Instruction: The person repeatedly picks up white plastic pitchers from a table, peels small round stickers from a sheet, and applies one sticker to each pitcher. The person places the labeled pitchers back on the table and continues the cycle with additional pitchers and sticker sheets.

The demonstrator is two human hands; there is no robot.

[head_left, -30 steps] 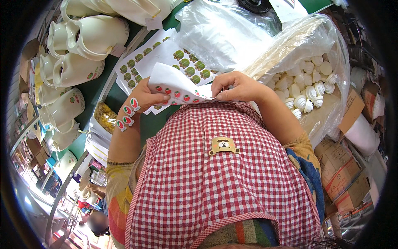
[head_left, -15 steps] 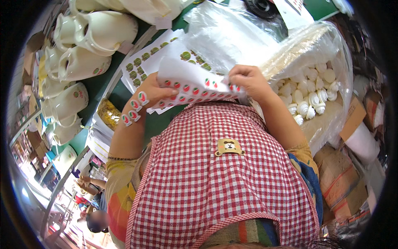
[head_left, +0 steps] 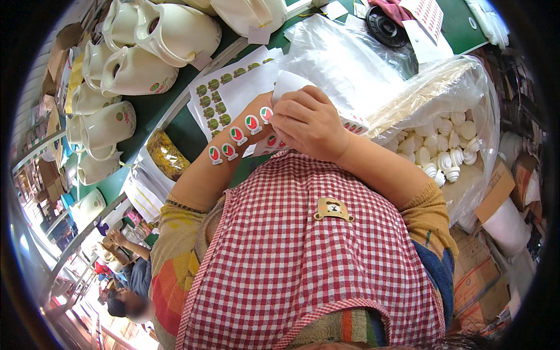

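Observation:
Several small white stickers with a red and green print point(head_left: 238, 135) run in a staggered row up my left forearm. My right hand point(head_left: 309, 122) is closed in front of the left wrist, its fingertips pinched at the sticker nearest the wrist point(head_left: 266, 114). Behind it, my left hand point(head_left: 268, 102) shows only in part, its fingers covered. The white sheet of matching stickers point(head_left: 354, 123) stays held up at that hand, curling above and sticking out on both sides of my hands.
Cream ceramic pitchers point(head_left: 175, 35) crowd the left. Sheets of green decals point(head_left: 213, 105) and clear plastic film point(head_left: 344, 58) lie on the green table point(head_left: 184, 131). A plastic bag holds cream lids point(head_left: 434, 140) at right. A black round part point(head_left: 386, 28) sits behind. Another person point(head_left: 137, 280) is at lower left.
My right hand has moved left from the sheet's right side to my left wrist. One more sticker now shows on the left forearm. The left arm has shifted toward the middle.

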